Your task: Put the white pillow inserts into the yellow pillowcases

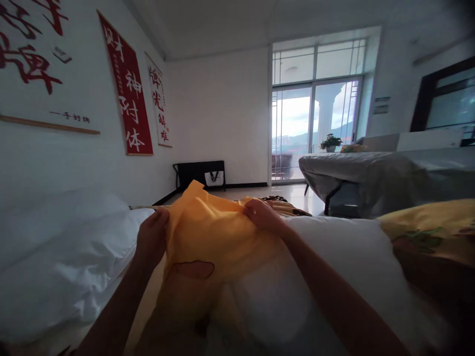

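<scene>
- Head view: both my hands are at the yellow cloth (211, 225), which sits straight in front of me, in the middle, raised by its far edge and spread between my arms.
- My left grip (153, 237) is closed on the cloth's left side near the top; my right grip (261, 215) is clamped on its upper right edge, fingers curled over the fabric.
- Between them the cloth stands up in a loose peak, its lower part hanging toward me, with a dark-outlined printed patch (196, 270) on it.
- Low in the middle, a pale shape (274, 291) shows at or through the cloth; it is too dim to tell whether it lies inside, behind or in front.
- As for progress, I judge the handling of this cloth to be partway: it is gripped and opened out, but not smoothed or set down.
- To my right, a white pillow (345, 257) lies bare, and beyond it is a yellow printed item (434, 222), perhaps a finished piece, though its lower part is lost in shadow.
- To my left, a crumpled white bundle (74, 262) also lies uncovered, so more seems left to handle.
</scene>
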### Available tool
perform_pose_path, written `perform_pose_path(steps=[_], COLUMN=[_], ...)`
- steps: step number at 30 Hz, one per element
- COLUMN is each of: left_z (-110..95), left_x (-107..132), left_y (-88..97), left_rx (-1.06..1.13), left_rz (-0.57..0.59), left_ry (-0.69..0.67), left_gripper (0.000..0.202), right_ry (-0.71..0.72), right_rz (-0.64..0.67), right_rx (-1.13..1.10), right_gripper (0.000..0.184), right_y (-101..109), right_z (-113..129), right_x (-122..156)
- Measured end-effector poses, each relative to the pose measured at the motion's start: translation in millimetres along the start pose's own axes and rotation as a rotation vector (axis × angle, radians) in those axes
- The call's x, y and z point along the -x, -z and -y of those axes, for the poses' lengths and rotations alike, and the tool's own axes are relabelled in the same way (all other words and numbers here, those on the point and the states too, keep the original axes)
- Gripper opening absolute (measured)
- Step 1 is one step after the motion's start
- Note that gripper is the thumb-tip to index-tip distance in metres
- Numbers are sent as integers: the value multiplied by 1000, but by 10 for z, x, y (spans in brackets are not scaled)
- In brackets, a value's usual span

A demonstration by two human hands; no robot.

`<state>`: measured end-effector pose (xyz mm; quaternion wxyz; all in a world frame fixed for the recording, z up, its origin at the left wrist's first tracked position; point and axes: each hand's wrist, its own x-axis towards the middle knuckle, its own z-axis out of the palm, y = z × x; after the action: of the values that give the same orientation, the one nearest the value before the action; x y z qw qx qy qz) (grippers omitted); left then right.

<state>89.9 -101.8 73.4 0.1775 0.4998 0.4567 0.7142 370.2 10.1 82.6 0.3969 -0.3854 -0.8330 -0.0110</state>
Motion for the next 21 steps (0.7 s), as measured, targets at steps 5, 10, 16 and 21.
perform_pose_path(steps=[5, 10, 16, 21], left_z=[-30, -31, -147, -344], left_x=[117, 188, 242, 317], left_y=[-111, -144, -122, -197], left_rx=[-16, 23, -146, -299], left_rz=[126, 245, 205, 172], left_ry=[19, -86, -162, -335], left_gripper=[25, 24, 21, 32], right_ry=[130, 203, 329, 231], right_rz=[-61, 231, 188, 101], right_rx=[-196, -534, -605, -568], right_gripper=[38, 38, 13, 11], right_y=[25, -6, -77, -43], right_z=[467, 839, 1040, 1203], right_x=[-66, -260, -236, -191])
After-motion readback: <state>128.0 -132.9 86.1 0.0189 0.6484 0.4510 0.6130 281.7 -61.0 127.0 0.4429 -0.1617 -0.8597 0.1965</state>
